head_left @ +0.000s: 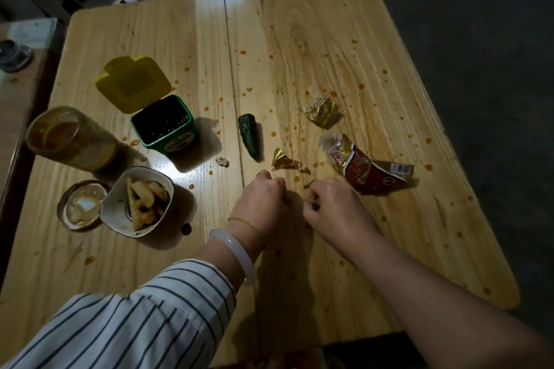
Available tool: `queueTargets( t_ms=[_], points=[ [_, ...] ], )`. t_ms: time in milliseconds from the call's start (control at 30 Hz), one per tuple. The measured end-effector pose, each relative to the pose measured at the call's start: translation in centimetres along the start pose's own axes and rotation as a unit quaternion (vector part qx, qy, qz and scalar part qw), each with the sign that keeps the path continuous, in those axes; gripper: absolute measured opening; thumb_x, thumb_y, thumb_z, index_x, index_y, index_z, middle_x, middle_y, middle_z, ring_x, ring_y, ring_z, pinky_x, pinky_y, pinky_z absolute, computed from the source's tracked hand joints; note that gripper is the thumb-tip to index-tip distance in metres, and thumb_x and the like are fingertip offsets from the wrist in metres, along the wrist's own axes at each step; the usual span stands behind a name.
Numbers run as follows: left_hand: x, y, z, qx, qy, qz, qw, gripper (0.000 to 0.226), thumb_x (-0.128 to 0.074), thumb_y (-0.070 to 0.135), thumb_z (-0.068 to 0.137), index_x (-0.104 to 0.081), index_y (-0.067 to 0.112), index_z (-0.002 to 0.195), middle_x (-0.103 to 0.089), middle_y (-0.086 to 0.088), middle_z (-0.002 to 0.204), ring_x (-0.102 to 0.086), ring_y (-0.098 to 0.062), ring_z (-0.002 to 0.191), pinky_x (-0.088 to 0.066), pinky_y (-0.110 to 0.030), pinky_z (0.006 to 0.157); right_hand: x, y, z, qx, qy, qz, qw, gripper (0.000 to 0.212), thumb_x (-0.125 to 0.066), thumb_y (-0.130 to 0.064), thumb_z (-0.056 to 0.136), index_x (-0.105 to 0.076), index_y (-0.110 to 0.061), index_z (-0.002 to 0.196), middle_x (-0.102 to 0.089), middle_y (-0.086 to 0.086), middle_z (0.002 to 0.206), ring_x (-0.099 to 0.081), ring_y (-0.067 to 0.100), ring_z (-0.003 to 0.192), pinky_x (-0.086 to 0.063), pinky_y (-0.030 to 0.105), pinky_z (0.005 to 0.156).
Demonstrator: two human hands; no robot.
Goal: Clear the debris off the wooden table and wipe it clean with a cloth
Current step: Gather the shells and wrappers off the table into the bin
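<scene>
**Operator:** What is the state of the debris?

**Inspector:** Your wooden table [329, 39] is spotted all over with orange sauce drops [273, 134]. A dark green cucumber end [250, 135] lies just right of the middle seam. Beside it is a gold foil scrap [286, 162], and farther back a crumpled gold wrapper [322, 113]. To the right, a torn red-and-gold snack packet [368, 169] lies flat on the board.

**Operator:** And my hands?

**Inspector:** Both sit low over the near middle, close together. Your right hand [332, 204] pinches a small green scrap [310, 184] at the fingertips. Your left hand [260, 198] has its fingers curled under, and I cannot tell whether it holds anything.

**Operator:** Where is there room to move?

**Inspector:** The left side is crowded. A green mini bin [177, 144] stands there with its yellow lid [133, 84] tipped back. A glass jar [69, 138] lies on its side, and a round metal lid [82, 208] lies flat just beside a white bowl [115, 204] of food pieces. All of these sit near the left edge. The far boards and the right side carry only sauce drops, out to the rounded corners. The near edge runs under your forearms.
</scene>
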State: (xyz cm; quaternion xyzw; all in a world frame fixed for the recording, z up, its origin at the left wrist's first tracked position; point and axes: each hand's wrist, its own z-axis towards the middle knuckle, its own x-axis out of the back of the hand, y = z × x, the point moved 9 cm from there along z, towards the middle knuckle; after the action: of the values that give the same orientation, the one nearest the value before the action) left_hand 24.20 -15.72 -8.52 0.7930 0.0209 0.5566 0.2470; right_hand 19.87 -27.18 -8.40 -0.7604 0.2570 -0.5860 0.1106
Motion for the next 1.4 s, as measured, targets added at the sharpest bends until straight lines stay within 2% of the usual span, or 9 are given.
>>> queueTargets(
  t_ms=[67,167,333,533,700,867,1100,1267,1400],
  points=[
    [0.0,-0.2,-0.4,-0.002,0.002,-0.006,1.0,0.021,-0.052,0.023,0.094,-0.066,0.013,0.105,-0.051,-0.002,0.104,-0.047,-0.01,0.08,-0.044,-0.017,0.075,0.7,0.3,0.4,-0.01,0.03,-0.002,1.0,0.009,-0.061,-0.026,0.091,-0.053,-0.023,0.089,-0.053,-0.003,0.094,-0.052,0.014,0.081,-0.043,0.026,0.064],
    [0.3,-0.9,-0.9,0.013,0.008,-0.025,1.0,0.019,-0.055,0.024,0.092,-0.066,0.015,0.105,-0.045,0.003,0.097,-0.045,-0.007,0.079,-0.037,-0.014,0.07,1.6,0.2,1.3,-0.012,0.06,0.0,0.998,0.013,-0.06,-0.022,0.09,-0.06,-0.019,0.103,-0.056,-0.002,0.1,-0.054,0.016,0.085,-0.045,0.03,0.068],
    [0.7,-2.2,-1.9,0.04,0.003,-0.053,0.998,0.018,-0.059,0.021,0.09,-0.067,0.017,0.105,-0.053,0.0,0.101,-0.048,-0.007,0.082,-0.039,-0.015,0.07,1.4,-0.5,2.7,0.0,0.02,-0.094,0.995,0.018,-0.058,-0.018,0.089,-0.062,-0.013,0.106,-0.057,0.006,0.103,-0.056,0.024,0.087,-0.039,0.031,0.068],
    [1.6,-3.8,-3.3,0.084,0.001,-0.12,0.989,0.015,-0.065,0.017,0.086,-0.068,0.018,0.1,-0.06,0.0,0.102,-0.059,-0.012,0.089,-0.05,-0.017,0.074,0.5,-2.2,2.8,0.017,-0.041,-0.18,0.983,0.014,-0.058,-0.015,0.089,-0.062,-0.01,0.101,-0.054,0.003,0.089,-0.051,0.02,0.076,-0.043,0.032,0.062],
    [2.6,-4.1,-5.7,0.108,-0.001,-0.192,0.976,0.013,-0.067,0.015,0.084,-0.068,0.019,0.097,-0.062,0.005,0.094,-0.06,-0.007,0.089,-0.052,-0.016,0.072,0.4,-2.2,0.5,-0.022,-0.049,-0.077,0.996,0.01,-0.067,-0.019,0.085,-0.064,-0.014,0.093,-0.06,0.001,0.082,-0.06,0.016,0.073,-0.058,0.033,0.067],
    [2.4,-3.2,-11.3,0.092,-0.055,-0.221,0.969,0.009,-0.069,0.015,0.082,-0.068,0.022,0.088,-0.065,0.008,0.082,-0.063,-0.004,0.078,-0.055,-0.016,0.07,-0.2,-4.9,-7.0,0.0,-0.111,0.05,0.993,0.016,-0.069,-0.02,0.085,-0.056,-0.027,0.078,-0.059,-0.006,0.079,-0.058,0.007,0.071,-0.044,0.019,0.055],
    [-2.5,-5.3,-20.7,0.085,-0.173,-0.175,0.965,0.007,-0.071,0.024,0.079,-0.068,0.027,0.084,-0.067,0.01,0.079,-0.063,0.0,0.073,-0.056,-0.021,0.068,-4.4,-4.4,-16.9,0.009,-0.221,0.076,0.972,0.009,-0.062,-0.019,0.082,-0.057,-0.022,0.075,-0.057,-0.007,0.067,-0.054,0.008,0.059,-0.045,0.023,0.05],
    [-4.9,-4.7,-23.9,0.051,-0.2,-0.12,0.971,0.009,-0.065,0.024,0.082,-0.07,0.017,0.084,-0.068,0.004,0.082,-0.06,-0.006,0.075,-0.035,-0.002,0.056,-8.3,-4.0,-20.6,-0.014,-0.268,0.057,0.962,0.014,-0.062,-0.018,0.086,-0.057,-0.024,0.075,-0.061,-0.005,0.076,-0.059,0.01,0.069,-0.051,0.026,0.057],
    [-6.9,-4.9,-25.4,0.055,-0.223,-0.076,0.97,0.024,-0.052,0.024,0.09,-0.071,0.012,0.097,-0.07,-0.006,0.098,-0.063,-0.017,0.091,-0.036,-0.013,0.064,-11.0,-3.8,-22.3,-0.032,-0.318,0.048,0.946,0.004,-0.067,-0.026,0.091,-0.069,-0.024,0.087,-0.061,-0.012,0.083,-0.058,0.0,0.076,-0.053,0.018,0.067]
  ],
)
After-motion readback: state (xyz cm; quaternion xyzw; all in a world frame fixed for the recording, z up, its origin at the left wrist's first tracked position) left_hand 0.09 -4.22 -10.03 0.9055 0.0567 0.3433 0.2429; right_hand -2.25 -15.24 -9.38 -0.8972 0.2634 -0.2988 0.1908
